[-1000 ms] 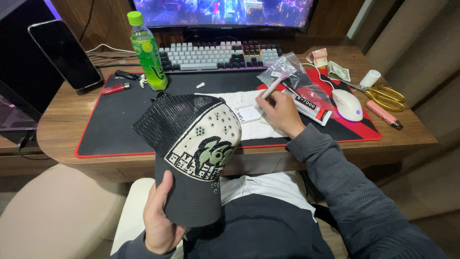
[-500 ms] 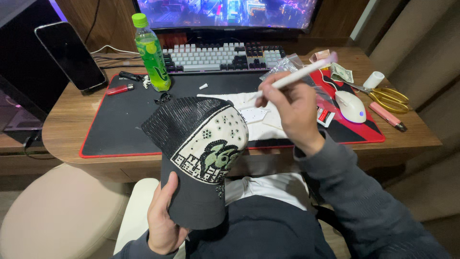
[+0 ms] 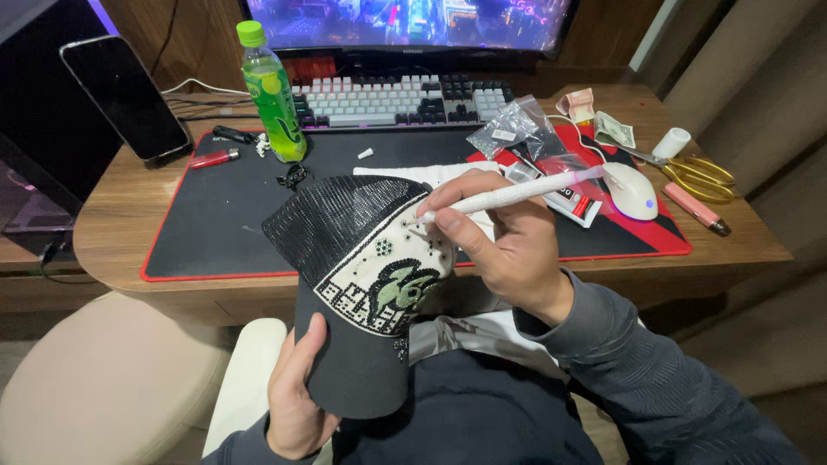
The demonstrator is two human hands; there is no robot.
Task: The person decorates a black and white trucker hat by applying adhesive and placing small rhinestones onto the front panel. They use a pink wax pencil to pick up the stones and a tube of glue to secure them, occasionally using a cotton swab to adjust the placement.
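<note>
Wooden desk (image 3: pixel 121 224) with a black red-edged desk mat (image 3: pixel 215 224), a glowing monitor and pale keyboard (image 3: pixel 388 99) at the back. Green plastic bottle (image 3: pixel 271 95) stands upright on the mat; clear plastic baggies (image 3: pixel 517 129) lie near the white mouse (image 3: pixel 629 189). Left hand (image 3: pixel 297 396) pinches the brim of the black mesh-backed cap with a white gem-studded front panel (image 3: pixel 362 284), held over the lap with its brim pointing toward me. Right hand (image 3: pixel 508 245) fingers are closed round a slim white pen tool (image 3: pixel 508 194), its long axis running left-right and its tip touching the cap's front.

Home computer desk, wooden desk (image 3: pixel 129 215), monitor (image 3: pixel 413 21), mechanical keyboard (image 3: pixel 396 99), mouse (image 3: pixel 629 189), large desk mat (image 3: pixel 215 215), banknotes (image 3: pixel 613 129)
</note>
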